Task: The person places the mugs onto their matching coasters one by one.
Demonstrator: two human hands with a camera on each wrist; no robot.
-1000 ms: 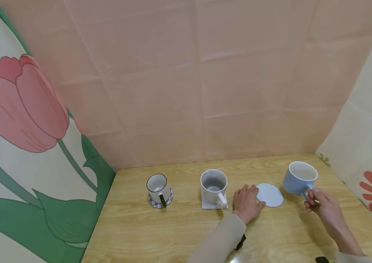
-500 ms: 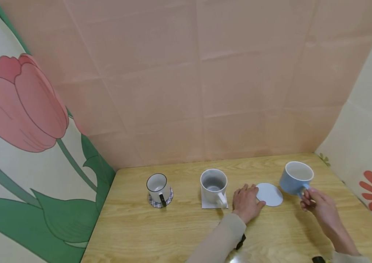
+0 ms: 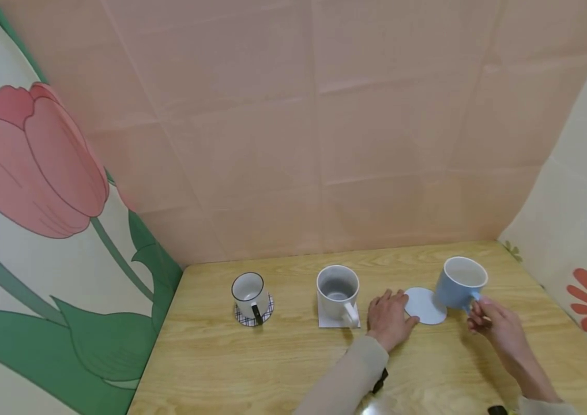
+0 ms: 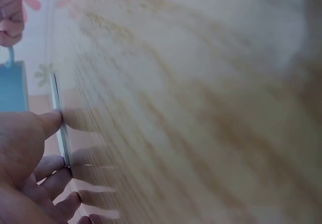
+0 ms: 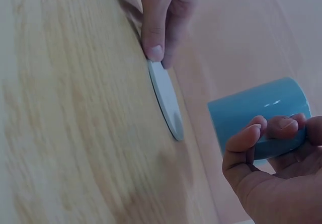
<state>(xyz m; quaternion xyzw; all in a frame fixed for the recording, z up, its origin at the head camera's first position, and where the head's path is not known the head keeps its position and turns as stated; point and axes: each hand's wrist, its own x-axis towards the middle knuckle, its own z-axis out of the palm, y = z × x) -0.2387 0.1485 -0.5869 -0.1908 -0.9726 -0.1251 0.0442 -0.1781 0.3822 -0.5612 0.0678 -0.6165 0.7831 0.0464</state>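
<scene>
My right hand (image 3: 501,328) grips a blue mug (image 3: 454,289) with a white inside by its handle, curled fingers plain in the right wrist view. The mug hangs in the air near the right side of a round white coaster (image 3: 427,308), its base apart from the table. My left hand (image 3: 389,323) holds that coaster at its left edge between thumb and forefinger, the other fingers resting on the table. Left of this hand, a white mug (image 3: 327,302) stands on a square white coaster (image 3: 326,324).
Farther left, a white mug with a black rim (image 3: 246,305) stands on a round checked coaster (image 3: 268,311). The wooden table (image 3: 210,357) meets a pink cloth backdrop (image 3: 252,173) behind. Flower-printed walls flank both sides.
My right hand has carried the blue mug left, closer to the round white coaster. My left hand and the other mugs have kept their places.
</scene>
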